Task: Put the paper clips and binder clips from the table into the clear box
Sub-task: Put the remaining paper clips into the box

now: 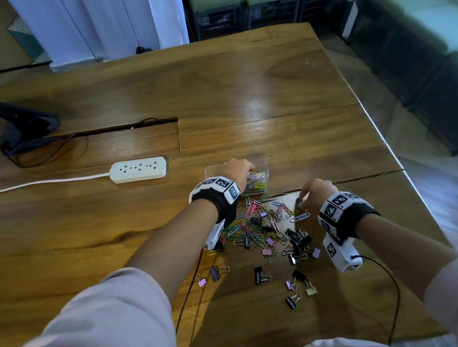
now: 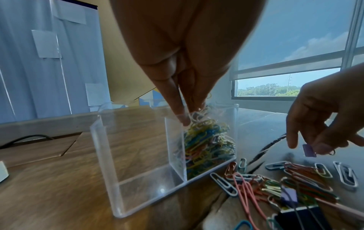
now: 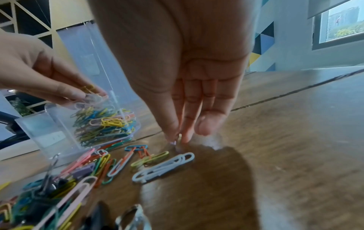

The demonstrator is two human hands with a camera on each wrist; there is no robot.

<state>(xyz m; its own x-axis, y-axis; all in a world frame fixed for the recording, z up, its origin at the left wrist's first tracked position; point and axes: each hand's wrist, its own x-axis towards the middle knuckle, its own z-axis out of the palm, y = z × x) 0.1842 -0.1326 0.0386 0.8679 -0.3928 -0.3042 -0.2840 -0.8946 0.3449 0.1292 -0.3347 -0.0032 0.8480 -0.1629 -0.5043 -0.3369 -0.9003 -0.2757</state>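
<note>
A clear box (image 2: 110,157) of smooth, hard plastic stood on the glossy, grained wooden table (image 1: 239,96), split by a thin inner wall into two compartments. Its right compartment was heaped with thin, looped wire paper clips (image 2: 208,144) in yellow, blue, green and pink; its left compartment was bare. The left hand (image 1: 240,170) was held over the filled compartment, fingertips (image 2: 182,118) pointed down and pinched together on a small bunch of pale paper clips at the box's rim. More paper clips (image 1: 255,224) were scattered in a tangled pile on the table just in front of the box, mixed with blocky binder clips (image 1: 295,242) in black and lilac with bent wire handles; further binder clips were spread nearer the person. The right hand (image 1: 316,191) was lowered beside the pile, its thumb and fingers pinched on a small lilac binder clip (image 2: 309,150). A white power strip (image 1: 138,169) with a smooth cord was laid to the left.
</note>
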